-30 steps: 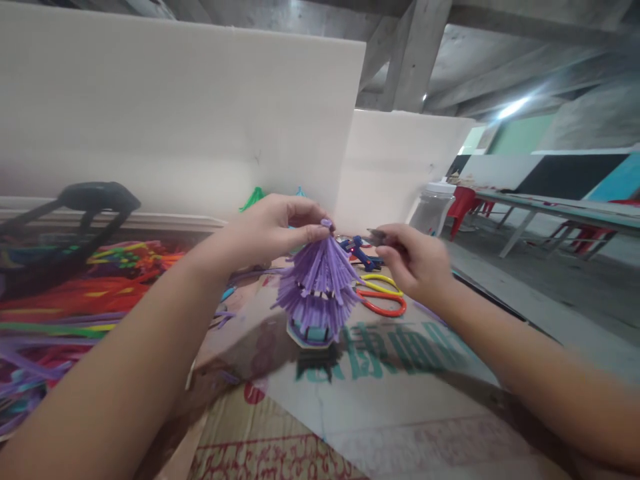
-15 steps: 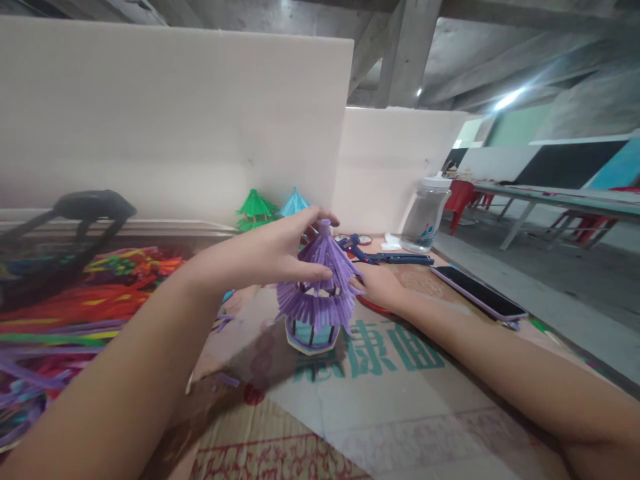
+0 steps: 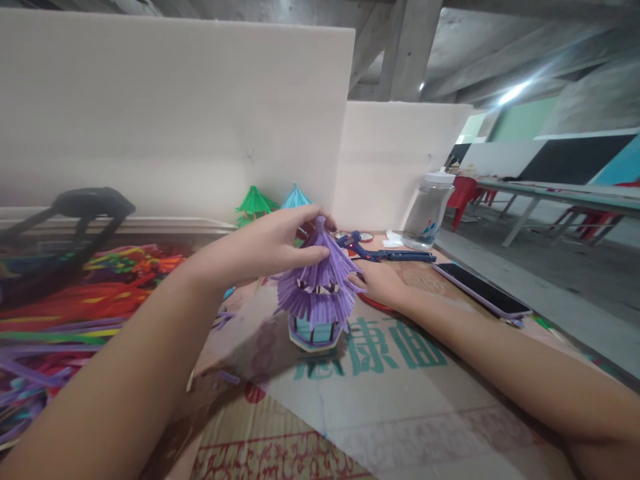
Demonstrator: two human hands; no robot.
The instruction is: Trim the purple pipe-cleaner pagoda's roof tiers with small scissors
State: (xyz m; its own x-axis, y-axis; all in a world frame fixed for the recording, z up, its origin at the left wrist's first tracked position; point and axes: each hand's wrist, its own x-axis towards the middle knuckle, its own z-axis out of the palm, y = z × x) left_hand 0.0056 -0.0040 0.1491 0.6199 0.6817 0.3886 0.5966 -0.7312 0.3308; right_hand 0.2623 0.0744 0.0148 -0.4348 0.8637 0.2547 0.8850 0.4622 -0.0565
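Note:
A small pavilion model (image 3: 317,303) with two tiers of purple fuzzy roofing stands upright, slightly tilted, on the printed board (image 3: 390,407). Its octagonal base has light blue walls and dark posts. My left hand (image 3: 295,237) wraps round the upper roof near its peak, thumb in front and fingers behind. At the roof's right edge is my right hand (image 3: 377,283), its fingers bent against the purple strips; some fingertips are hidden. A dark blue glue gun (image 3: 355,245) lies just behind my right hand.
Green (image 3: 255,203) and light blue (image 3: 295,197) model roofs stand behind. Colourful fuzzy strips (image 3: 100,293) fill the left side. A clear bottle (image 3: 427,212), a dark blue tool (image 3: 403,256) and a phone (image 3: 483,290) are at the right. White panels (image 3: 175,120) rise behind.
The upper roof has shifted slightly left and down over the lower tier, with my left hand on it. My right hand has hardly moved. The camera view has shifted slightly.

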